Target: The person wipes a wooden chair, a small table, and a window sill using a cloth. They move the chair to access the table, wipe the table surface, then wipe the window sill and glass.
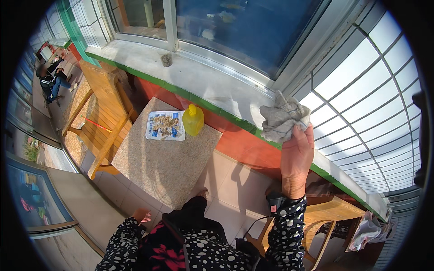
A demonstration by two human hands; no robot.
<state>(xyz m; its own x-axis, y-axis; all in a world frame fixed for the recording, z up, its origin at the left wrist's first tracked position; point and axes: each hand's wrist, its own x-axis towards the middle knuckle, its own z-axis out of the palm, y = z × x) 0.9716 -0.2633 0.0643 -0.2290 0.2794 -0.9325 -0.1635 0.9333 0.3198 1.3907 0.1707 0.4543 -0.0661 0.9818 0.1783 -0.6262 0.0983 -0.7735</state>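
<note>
My right hand [298, 154] grips a crumpled grey cloth [283, 117] at the window's lower right corner. The cloth hangs over the white windowsill [217, 89] near its green tiled edge. Lower left, my left hand [141, 215] hangs beside my body, holding nothing, fingers loosely apart. Ahead of me stands a speckled stone-topped table [169, 166]. On it lies a printed sheet [152, 130] with a pile of brownish scraps [166, 124]. A yellow plastic bottle [193, 121] stands right beside the sheet.
A wooden armchair [101, 118] with a thin red stick [96, 124] on its seat stands left of the table. Another wooden chair [318, 223] is at lower right. A small cup [166, 59] sits on the sill below the window [237, 34]. A person [52, 79] sits far left.
</note>
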